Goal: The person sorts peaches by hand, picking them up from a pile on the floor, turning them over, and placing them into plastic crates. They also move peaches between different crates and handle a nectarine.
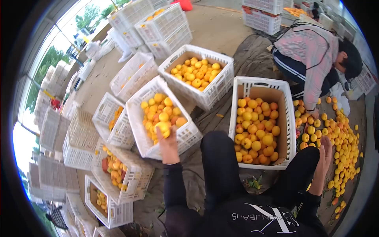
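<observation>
1. Nearest, at the right of the frame, the right hand (323,164) stands by the knee with fingers straight and spread from any hold; no fruit shows in it.
2. Left of centre, the left hand (169,147) has its fingers curled around a yellow-orange fruit (163,128), just above the fruit inside a tilted white crate (192,139).
3. That piece should be light and firm-skinned yet easily bruised (ripeness can't be judged from here); a loose cradle of fingertips around its widest part would suit it better than a pinch.
4. Right of centre, a cardboard-lined crate (291,132) holds more fruit; full, it would likely be heavy, best taken by the end-wall handholds.
5. Along the right side, loose fruit (342,158) lies spread on the ground, probably apt to roll when nudged.
6. Farther, upper right, another person's hand (313,113) reaches into that spread.
</observation>
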Demonstrator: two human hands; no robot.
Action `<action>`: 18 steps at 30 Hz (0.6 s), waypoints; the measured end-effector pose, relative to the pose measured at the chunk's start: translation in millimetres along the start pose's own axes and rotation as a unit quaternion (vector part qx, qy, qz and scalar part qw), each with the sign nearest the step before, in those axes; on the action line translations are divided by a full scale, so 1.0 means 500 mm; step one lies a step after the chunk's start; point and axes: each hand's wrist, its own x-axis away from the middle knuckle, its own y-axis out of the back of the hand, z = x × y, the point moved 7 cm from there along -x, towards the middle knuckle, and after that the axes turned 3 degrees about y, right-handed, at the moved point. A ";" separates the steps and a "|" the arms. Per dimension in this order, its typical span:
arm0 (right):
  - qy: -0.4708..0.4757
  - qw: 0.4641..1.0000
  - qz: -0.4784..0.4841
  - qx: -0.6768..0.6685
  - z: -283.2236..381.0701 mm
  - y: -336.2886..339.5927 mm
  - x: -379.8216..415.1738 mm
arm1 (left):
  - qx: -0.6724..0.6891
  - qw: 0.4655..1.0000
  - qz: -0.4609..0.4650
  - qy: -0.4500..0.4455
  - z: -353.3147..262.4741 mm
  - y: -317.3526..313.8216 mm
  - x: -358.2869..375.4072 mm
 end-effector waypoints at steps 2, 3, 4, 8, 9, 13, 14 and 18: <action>-0.038 0.997 -0.023 -0.059 -0.013 0.006 0.005 | -0.253 0.959 -0.034 -0.124 -0.007 0.063 -0.038; -0.054 0.993 -0.041 -0.092 -0.017 0.013 0.007 | -0.260 0.963 -0.055 -0.040 0.017 0.098 -0.052; -0.060 0.992 -0.045 -0.104 -0.016 0.012 0.008 | 0.085 0.994 -0.051 0.051 0.081 0.163 -0.090; -0.101 0.976 -0.073 -0.180 -0.004 0.023 0.000 | 0.199 0.964 -0.108 0.139 0.019 -0.018 -0.019; -0.108 0.968 -0.090 -0.208 -0.011 0.031 -0.001 | 0.152 0.977 -0.053 0.138 0.001 -0.081 -0.003; -0.131 0.947 -0.091 -0.279 -0.075 0.055 0.000 | 0.174 0.967 0.121 0.143 -0.024 -0.308 0.044; -0.133 0.938 -0.093 -0.307 -0.088 0.058 0.002 | 0.179 0.959 0.152 0.157 -0.028 -0.372 0.070; -0.165 0.902 -0.105 -0.384 -0.185 0.086 0.018 | 0.141 0.922 0.272 0.235 0.035 -0.598 0.222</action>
